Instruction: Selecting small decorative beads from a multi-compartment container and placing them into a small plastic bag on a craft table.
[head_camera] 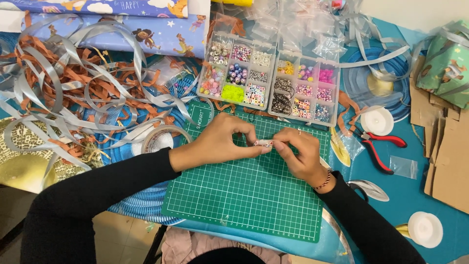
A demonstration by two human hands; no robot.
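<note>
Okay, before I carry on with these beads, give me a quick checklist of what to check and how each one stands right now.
1. Beads pinched by both hands: left hand and right hand meet on the small white beads. Ok.
2. Work sits over the green cutting mat. Ok.
3. Both bead boxes open, just beyond the mat. Ok.
4. Red-handled pliers lie right of the mat. Ok.
5. Thread through the beads: too fine to see. Cannot tell.
6. Loose ribbon stays off the mat. Ok.
</note>
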